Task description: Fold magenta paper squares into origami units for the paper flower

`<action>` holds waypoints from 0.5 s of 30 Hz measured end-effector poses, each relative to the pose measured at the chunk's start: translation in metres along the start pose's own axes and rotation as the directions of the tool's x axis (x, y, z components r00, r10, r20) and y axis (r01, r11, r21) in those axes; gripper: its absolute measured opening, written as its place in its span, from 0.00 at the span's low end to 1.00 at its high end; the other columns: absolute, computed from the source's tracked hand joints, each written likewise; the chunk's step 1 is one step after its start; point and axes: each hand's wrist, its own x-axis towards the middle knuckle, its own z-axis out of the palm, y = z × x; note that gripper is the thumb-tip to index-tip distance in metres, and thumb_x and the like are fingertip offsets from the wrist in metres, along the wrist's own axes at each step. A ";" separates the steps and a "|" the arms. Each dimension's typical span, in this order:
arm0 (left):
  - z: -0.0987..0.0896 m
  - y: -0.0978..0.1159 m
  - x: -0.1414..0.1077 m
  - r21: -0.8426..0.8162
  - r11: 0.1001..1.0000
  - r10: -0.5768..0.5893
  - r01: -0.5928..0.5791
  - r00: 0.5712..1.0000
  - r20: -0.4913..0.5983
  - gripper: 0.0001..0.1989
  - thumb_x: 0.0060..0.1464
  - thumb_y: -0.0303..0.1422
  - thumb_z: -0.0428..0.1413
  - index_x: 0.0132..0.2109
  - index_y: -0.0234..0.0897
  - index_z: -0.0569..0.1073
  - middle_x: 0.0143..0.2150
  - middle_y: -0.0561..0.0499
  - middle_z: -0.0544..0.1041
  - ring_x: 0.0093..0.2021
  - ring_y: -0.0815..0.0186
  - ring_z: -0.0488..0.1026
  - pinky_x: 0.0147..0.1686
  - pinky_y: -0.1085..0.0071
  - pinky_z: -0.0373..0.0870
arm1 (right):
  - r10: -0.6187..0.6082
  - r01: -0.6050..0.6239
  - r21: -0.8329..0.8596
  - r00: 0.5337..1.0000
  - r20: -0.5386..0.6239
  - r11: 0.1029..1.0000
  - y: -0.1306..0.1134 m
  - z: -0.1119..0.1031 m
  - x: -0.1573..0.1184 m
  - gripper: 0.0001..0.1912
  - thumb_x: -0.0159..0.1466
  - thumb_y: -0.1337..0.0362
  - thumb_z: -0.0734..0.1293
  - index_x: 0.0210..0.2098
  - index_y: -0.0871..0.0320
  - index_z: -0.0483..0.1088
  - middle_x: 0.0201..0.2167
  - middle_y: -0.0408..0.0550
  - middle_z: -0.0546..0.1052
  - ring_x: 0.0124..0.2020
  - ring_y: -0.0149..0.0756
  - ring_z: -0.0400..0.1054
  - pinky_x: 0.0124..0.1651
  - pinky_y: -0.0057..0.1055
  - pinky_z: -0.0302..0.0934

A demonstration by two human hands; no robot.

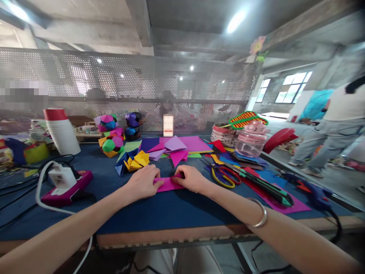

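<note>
A folded strip of magenta paper (170, 184) lies flat on the blue table mat (171, 213), between my two hands. My left hand (144, 182) grips its left end, fingers bent and thumb on the near side. At the strip's right end, my right hand (189, 178) pinches the paper between curled fingers and thumb. Just beyond my left hand are yellow folded pieces (137, 160) and blue folded pieces (121, 165). Behind the strip lie purple, pink and green paper sheets (196, 144), with loose folded pieces on top.
Scissors (228, 179), a green-and-black cutter (265, 186) and a glue gun (318, 194) lie to the right. A pink bottle (251, 140) stands behind them. On the left are a power strip (68, 190), cables and stacked cups (61, 131). A person (336, 118) stands at far right.
</note>
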 end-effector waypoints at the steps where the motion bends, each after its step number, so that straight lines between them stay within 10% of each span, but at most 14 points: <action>1: 0.001 -0.001 -0.001 0.004 1.000 0.002 -0.002 1.000 -0.008 0.12 0.65 0.38 0.57 0.49 0.33 0.74 0.48 0.46 0.76 0.46 0.60 0.76 0.47 0.58 0.75 | 0.001 -0.001 -0.002 1.000 0.000 1.000 0.000 0.000 0.000 0.14 0.71 0.59 0.67 0.52 0.59 0.71 0.51 0.51 0.75 0.47 0.41 0.73 0.49 0.43 0.71; 15: -0.001 0.007 -0.007 0.013 0.947 0.321 -0.321 0.943 -0.082 0.04 0.65 0.27 0.56 0.45 0.33 0.75 0.48 0.48 0.76 0.48 0.62 0.75 0.48 0.60 0.75 | -0.002 0.002 -0.043 1.000 -0.012 0.999 0.000 0.002 0.000 0.14 0.71 0.59 0.67 0.53 0.59 0.71 0.51 0.52 0.75 0.47 0.41 0.73 0.49 0.43 0.71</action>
